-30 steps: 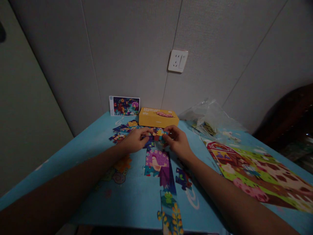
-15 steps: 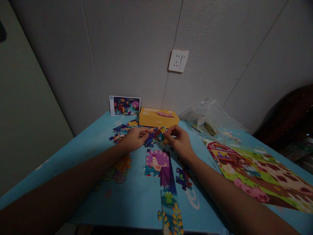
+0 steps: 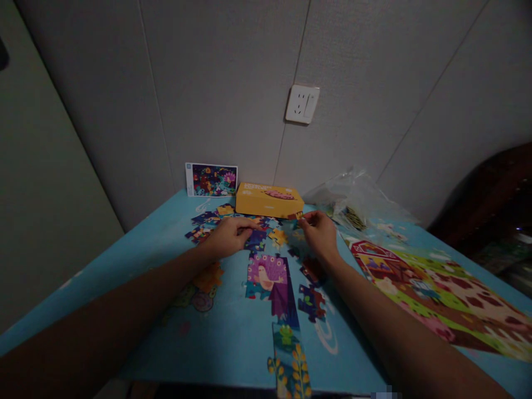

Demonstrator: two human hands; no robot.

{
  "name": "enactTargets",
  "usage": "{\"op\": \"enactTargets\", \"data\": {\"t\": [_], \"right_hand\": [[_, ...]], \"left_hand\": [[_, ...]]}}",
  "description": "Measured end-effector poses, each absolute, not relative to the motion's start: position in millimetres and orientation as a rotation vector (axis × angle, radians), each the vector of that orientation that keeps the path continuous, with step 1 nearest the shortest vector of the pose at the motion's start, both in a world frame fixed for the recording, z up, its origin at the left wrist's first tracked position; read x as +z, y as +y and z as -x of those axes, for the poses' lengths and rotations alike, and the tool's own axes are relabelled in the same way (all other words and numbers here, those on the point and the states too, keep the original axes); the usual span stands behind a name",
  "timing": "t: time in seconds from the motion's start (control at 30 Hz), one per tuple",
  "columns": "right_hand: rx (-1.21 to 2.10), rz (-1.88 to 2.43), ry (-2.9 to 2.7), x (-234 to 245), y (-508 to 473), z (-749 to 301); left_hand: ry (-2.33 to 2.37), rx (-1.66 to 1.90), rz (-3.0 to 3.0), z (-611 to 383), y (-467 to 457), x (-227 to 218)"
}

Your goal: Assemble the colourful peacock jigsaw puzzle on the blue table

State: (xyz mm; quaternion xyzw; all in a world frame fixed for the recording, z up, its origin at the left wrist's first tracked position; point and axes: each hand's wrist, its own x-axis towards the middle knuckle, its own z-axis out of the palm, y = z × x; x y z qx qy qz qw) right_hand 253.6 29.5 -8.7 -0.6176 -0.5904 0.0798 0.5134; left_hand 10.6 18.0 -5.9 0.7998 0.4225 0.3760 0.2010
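My right hand [image 3: 321, 235] pinches a small puzzle piece [image 3: 295, 215] with yellow and brown on it, held up in front of the yellow box. My left hand [image 3: 230, 235] rests over the loose pieces, its fingers stretched to the right and touching a dark blue puzzle piece [image 3: 255, 241]. Between the hands lies a yellow puzzle piece [image 3: 278, 237]. Nearer to me is a joined strip of puzzle with a purple peacock [image 3: 268, 274], a frog and yellow plants. Dark puzzle pieces [image 3: 311, 302] lie right of the strip, partly under my right forearm.
A yellow box [image 3: 269, 200] and a picture card [image 3: 213, 180] stand at the back by the wall. A clear plastic bag [image 3: 353, 202] with pieces inside is at the back right. A finished farm puzzle [image 3: 440, 299] covers the right side of the blue tabletop [image 3: 208, 349].
My right hand has moved to the right with the piece, away from my left hand. The yellow piece on the table is now uncovered. My left hand has barely moved.
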Motion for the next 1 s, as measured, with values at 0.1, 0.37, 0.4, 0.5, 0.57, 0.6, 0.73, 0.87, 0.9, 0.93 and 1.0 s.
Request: {"op": "enactTargets", "data": {"t": [0.1, 0.37, 0.4, 0.5, 0.57, 0.6, 0.73, 0.87, 0.9, 0.93, 1.0], "right_hand": [[0.266, 1.616, -1.462, -16.0, 36.8, -263.9], [0.503, 1.156, -1.833, 2.4, 9.1, -228.8], [0.625, 1.082, -1.895, 2.3, 5.4, -223.5], [0.781, 1.01, -1.987, -3.7, 2.9, -216.7], [0.825, 1.038, -1.932, -8.4, 7.4, -219.5], [0.838, 1.062, -1.883, -10.0, 10.3, -222.1], [0.822, 1.151, -1.711, -11.2, 17.6, -228.6], [0.925, 1.135, -1.719, -12.6, 13.9, -221.7], [0.937, 1.124, -1.762, -13.4, 12.4, -219.2], [0.933, 1.114, -1.81, -14.3, 10.9, -217.1], [0.895, 1.103, -1.887, -15.4, 8.7, -214.2]], "left_hand": [[1.14, 1.047, -2.204, -11.5, 19.1, -8.0], [0.871, 1.008, -1.928, -19.4, 14.8, -9.7], [0.836, 0.998, -1.917, -20.2, 13.7, -9.5], [0.81, 0.967, -1.94, -21.0, 9.7, -6.3], [0.877, 0.958, -2.059, -19.8, 7.4, -2.5], [0.925, 0.952, -2.146, -18.7, 6.8, -0.6], [1.036, 0.811, -2.478, -12.9, 8.3, 2.0], [1.045, 0.607, -2.584, -9.2, 10.4, -1.4], [1.048, 0.585, -2.58, -8.7, 10.3, -2.2], [1.049, 0.577, -2.568, -8.4, 10.0, -2.9], [1.049, 0.58, -2.535, -7.8, 8.9, -3.4]]}}
